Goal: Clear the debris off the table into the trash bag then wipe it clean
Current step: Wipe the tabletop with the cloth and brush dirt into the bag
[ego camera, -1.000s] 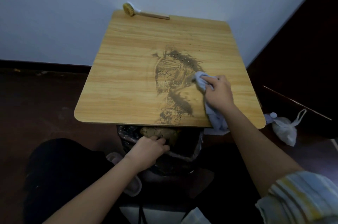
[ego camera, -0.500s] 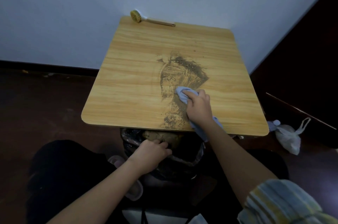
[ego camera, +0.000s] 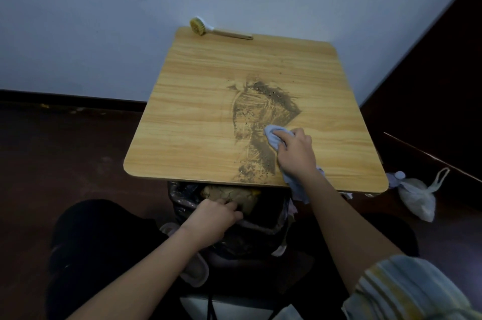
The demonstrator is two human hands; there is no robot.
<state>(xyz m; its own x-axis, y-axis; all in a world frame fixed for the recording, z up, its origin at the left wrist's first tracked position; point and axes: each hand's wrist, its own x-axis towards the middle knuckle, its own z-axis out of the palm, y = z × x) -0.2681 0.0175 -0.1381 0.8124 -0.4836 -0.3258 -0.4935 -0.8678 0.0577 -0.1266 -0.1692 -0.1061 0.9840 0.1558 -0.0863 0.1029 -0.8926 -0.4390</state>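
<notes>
My right hand [ego camera: 296, 154] grips a blue cloth [ego camera: 273, 138] on the dirt-smeared table [ego camera: 187, 121]; my left hand [ego camera: 214, 220] clutches the trash bag [ego camera: 260, 225] rim.

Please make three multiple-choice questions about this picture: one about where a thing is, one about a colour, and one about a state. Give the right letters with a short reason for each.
1. Where does the scrub brush lie?
A. at the far edge of the table, near the wall
B. inside the trash bag
C. on the floor

2. What colour is the cloth?
A. red
B. light blue
C. black

3. What is the right hand doing?
A. hanging idle
B. holding the brush
C. gripping the cloth on the dirt smear

Answers:
1 A: the brush rests along the far rim of the table, beside the wall.
2 B: the cloth shows pale blue against the wood.
3 C: the fingers curl round the cloth, which lies on the dark dirt smear; the left hand grips the rim of the trash bag below the near edge.
</notes>
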